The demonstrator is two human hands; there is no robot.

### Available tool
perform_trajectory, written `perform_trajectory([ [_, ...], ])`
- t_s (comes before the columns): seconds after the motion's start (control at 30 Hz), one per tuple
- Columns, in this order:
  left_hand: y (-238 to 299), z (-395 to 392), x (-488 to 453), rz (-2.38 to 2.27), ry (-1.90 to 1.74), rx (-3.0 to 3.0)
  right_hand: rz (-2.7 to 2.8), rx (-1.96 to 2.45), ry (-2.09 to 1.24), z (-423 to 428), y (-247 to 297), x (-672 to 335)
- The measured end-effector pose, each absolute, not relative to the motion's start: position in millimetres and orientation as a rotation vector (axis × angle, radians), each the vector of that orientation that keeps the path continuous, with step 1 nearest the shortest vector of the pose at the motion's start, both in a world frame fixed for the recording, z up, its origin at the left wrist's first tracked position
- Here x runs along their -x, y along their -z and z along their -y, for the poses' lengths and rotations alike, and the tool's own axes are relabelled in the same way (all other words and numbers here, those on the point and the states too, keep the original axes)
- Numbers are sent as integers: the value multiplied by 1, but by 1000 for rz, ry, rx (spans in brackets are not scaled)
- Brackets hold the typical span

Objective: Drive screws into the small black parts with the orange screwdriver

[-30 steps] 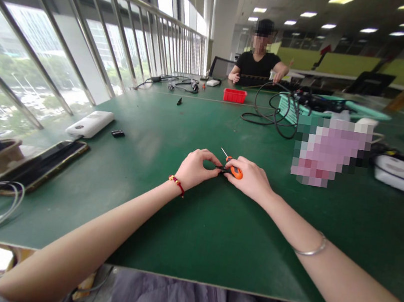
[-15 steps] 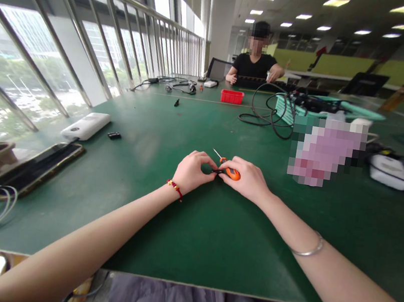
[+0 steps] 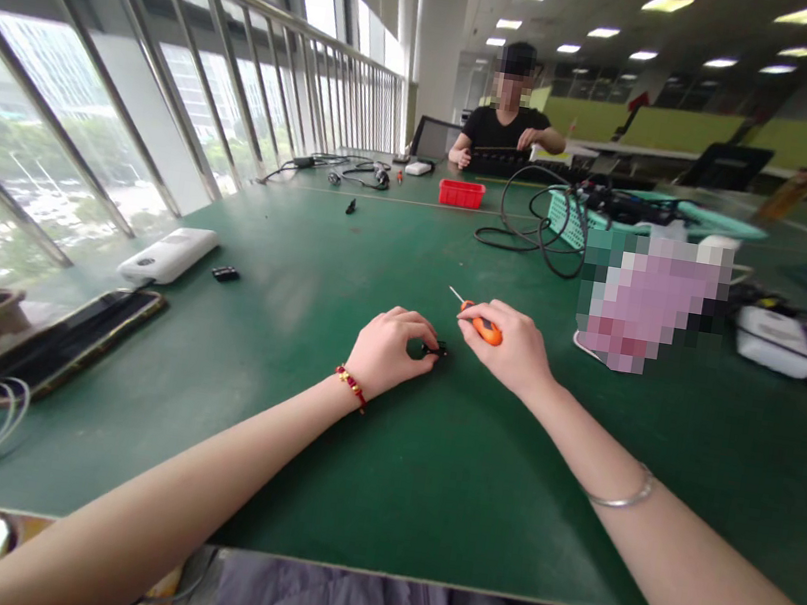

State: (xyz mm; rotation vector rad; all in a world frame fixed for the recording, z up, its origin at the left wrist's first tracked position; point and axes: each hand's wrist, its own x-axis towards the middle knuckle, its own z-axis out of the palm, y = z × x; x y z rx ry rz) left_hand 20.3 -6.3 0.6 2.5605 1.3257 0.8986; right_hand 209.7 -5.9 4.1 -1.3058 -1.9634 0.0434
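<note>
Screwdriver (image 3: 488,331) right of part (image 3: 440,349), bin (image 3: 461,196) behind both, basket (image 3: 565,222) right of bin

The screwdriver (image 3: 492,334) is orange and black, the small part (image 3: 440,349) black, the tabletop (image 3: 438,480) green.

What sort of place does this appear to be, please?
Probably an open-plan office: there are rows of ceiling lights, yellow-green partitions at the back, and a chair beyond the long table.
</note>
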Motion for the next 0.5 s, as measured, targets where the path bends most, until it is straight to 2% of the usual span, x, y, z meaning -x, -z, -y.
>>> perform_trajectory([
  [0.27,0,4,-10,-1359,-830,-2537,1954,1324,-46,3,-1,-212],
  [0.5,-12,-4,79,-1739,-748,-2413,1982,1316,-59,6,-3,-210],
])
